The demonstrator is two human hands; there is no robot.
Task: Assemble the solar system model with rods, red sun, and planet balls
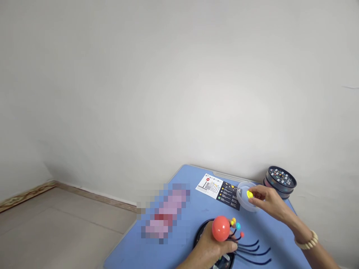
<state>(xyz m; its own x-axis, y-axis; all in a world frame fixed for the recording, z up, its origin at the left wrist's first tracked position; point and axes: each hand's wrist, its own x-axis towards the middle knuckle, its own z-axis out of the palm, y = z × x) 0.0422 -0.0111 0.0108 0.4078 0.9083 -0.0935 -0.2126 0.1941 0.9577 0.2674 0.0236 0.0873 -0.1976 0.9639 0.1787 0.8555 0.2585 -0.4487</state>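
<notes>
My left hand [211,246] is wrapped round the stem of a solar system model, just below its large red ball [221,228]. Small yellow, teal [238,226] and red balls sit on the ends of some thin black arms. Several other arms [255,249] stick out to the right with bare ends. Part of the round black base [199,235] shows beneath this hand. My right hand [265,201] pinches a small yellow ball [249,194] between thumb and fingers, in front of a clear plastic bowl [244,204].
A printed instruction sheet [214,190] lies beside the bowl on the blue table [165,257]. Round black-rimmed containers [281,177] are stacked at the back right. A pixelated pink item [171,209] lies on the left. The wall [179,93] rises behind the table.
</notes>
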